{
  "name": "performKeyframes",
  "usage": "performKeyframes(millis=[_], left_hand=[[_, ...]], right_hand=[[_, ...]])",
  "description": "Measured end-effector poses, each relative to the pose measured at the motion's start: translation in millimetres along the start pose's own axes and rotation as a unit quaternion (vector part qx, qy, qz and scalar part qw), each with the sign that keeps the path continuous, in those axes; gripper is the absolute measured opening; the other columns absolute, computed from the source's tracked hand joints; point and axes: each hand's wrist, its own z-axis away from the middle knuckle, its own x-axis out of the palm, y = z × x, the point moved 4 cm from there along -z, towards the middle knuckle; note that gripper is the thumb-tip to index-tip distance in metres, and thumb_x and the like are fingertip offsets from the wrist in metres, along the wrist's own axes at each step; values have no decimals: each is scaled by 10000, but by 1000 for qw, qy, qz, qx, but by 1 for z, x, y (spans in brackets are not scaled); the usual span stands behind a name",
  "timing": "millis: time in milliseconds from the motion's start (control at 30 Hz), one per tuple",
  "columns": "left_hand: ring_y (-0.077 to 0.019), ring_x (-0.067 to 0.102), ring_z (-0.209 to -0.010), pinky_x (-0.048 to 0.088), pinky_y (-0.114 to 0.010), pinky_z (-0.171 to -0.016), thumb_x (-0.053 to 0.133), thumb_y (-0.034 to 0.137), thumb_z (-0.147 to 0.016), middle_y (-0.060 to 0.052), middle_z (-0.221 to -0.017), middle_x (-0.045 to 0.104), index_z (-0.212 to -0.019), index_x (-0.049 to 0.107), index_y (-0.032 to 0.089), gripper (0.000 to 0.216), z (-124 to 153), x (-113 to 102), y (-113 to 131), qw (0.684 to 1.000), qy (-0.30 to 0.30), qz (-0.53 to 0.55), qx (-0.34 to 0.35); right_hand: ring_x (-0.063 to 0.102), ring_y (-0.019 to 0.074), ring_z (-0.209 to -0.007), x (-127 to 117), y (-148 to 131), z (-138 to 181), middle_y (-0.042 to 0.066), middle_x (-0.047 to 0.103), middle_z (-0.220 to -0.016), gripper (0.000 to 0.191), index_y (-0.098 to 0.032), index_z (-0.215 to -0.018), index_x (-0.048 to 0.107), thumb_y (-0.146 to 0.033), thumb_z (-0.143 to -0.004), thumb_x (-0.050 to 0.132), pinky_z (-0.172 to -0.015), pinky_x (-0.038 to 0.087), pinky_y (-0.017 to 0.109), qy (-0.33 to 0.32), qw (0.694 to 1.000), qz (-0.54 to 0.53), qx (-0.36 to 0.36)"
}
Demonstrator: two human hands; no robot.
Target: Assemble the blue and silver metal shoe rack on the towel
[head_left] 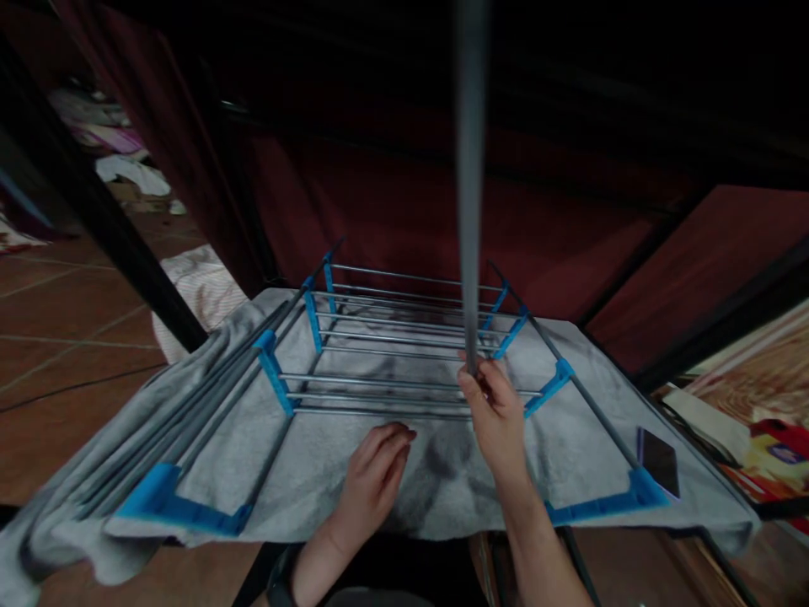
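Observation:
My right hand (494, 406) is closed around the lower end of a long grey metal tube (471, 194), which rises upright toward the top of the view. Below and left of it, my left hand (377, 468) hovers over the grey cloth with its fingers curled together; whatever they may hold is hidden. Before both hands lies a partly assembled rack of grey tubes (379, 384), with blue plastic brackets (273, 371) joining crossbars to the side tubes. A larger blue end piece (183, 502) sits at the near left corner, and another blue end piece (613, 499) at the near right.
A grey cloth (341, 497) covers the table. Several loose tubes (208, 396) lie along its left side, and a phone (658, 462) rests near the right edge. Dark red fabric (379, 211) hangs behind. A black post (107, 202) slants across the left.

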Motion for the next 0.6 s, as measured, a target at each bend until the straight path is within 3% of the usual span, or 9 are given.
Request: performKeyframes(millis=[167,367,467,600], left_hand=[[-223,649,-1088,585,-424,-883,416,146,-975,-84,-1172,678,-1347,534,305,421,10,-5,15,990,-49,-91,92],[-151,637,-964,521,-325,-873,559,120,-938,-21,-973,702,-1123,633,212,220,7,-17,32,960,57,-160,223],[-151,623,-1028,487,-322,-945,598,137,-934,-15,-1032,714,-1109,648,212,197,11,-8,27,940,10,-230,252],[-184,585,-1188,449,-374,-1064,577,153,-951,-55,-1195,696,-1238,626,221,300,24,8,4,923,-108,-301,215]], right_hand=[[650,197,-971,19,27,23,43,709,-1022,233,-307,-1141,752,-338,-954,617,-859,517,319,-89,994,53,-34],[642,225,-1020,22,73,63,69,694,-1103,334,-308,-1289,681,-310,-1006,505,-949,520,403,-187,964,181,-59],[640,237,-1016,21,96,83,79,684,-1094,381,-293,-1332,647,-233,-996,477,-917,533,414,-223,941,240,-89],[634,248,-1030,24,119,106,86,683,-1104,476,-278,-1337,637,-106,-952,415,-908,535,424,-236,919,290,-123]])
